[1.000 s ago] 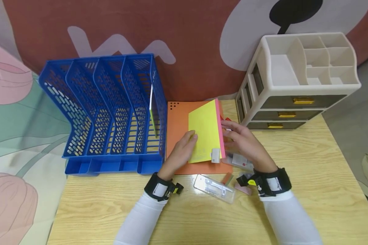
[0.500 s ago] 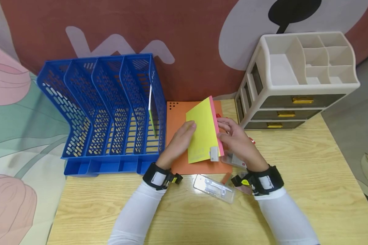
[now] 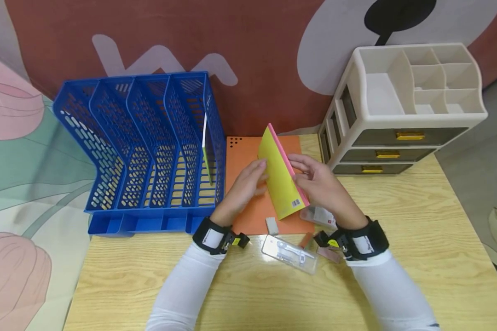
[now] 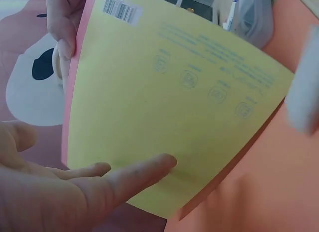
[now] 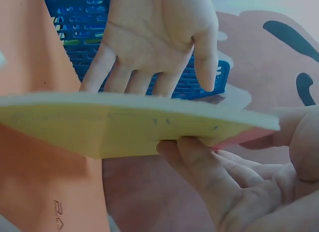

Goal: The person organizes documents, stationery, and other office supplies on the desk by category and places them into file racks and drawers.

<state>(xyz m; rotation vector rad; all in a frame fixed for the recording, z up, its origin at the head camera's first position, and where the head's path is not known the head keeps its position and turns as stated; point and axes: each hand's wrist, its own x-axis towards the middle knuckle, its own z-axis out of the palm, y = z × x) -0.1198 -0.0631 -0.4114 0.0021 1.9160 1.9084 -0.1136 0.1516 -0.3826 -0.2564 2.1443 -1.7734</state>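
Observation:
A thin yellow notebook (image 3: 279, 177) with a pink spine stands tilted up in the head view; its cover with a barcode shows in the left wrist view. My right hand (image 3: 320, 184) grips it by the spine, thumb on one side and fingers on the other. At the notebook's left side is my left hand (image 3: 245, 187), fingers extended close to the cover, palm facing it in the right wrist view. Below the notebook, a white eraser (image 3: 272, 225) is at the front edge of an orange folder (image 3: 243, 158); it appears blurred in the left wrist view.
A blue file rack (image 3: 149, 214) stands left, with a thin book (image 3: 207, 151) in its right slot. A white drawer organizer (image 3: 422, 120) stands right. In front lie a clear compass case (image 3: 289, 254) and a pink block (image 3: 328, 254); another clear case (image 3: 319, 216) is partly hidden.
The notebook has swung left and turned more edge-on. The eraser has come off its cover and dropped down-left. My left fingers have let go of the notebook's left side; my right hand has kept its grip.

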